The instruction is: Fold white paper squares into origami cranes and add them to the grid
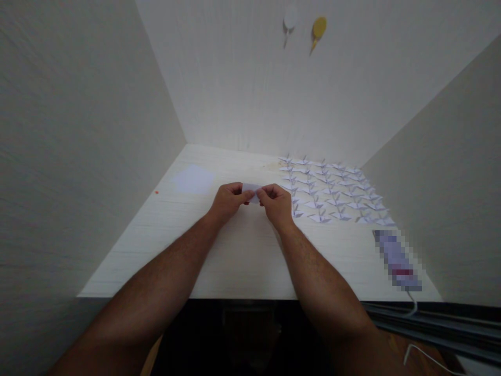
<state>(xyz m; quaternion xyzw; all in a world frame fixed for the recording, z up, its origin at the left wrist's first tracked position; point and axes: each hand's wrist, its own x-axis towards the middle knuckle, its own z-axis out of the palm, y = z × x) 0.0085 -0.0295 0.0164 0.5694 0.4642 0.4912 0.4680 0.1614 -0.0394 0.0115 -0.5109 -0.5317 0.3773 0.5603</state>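
A small piece of white paper (250,187) is held up between my two hands over the middle of the table. My left hand (230,199) pinches its left side between thumb and fingers. On the right side, my right hand (277,203) grips it the same way, with both thumb tips close together on the near face. How the paper is folded is too small to make out. Just right of my right hand, rows of folded white paper cranes (321,190) stand on the table.
Left of my hands, white paper sheets (193,178) lie on the white table (172,235). A blurred-out device (397,261) with a white cable (412,304) rests at the right edge. Walls enclose three sides; a white hook (290,18) and a yellow hook (319,27) hang at the back.
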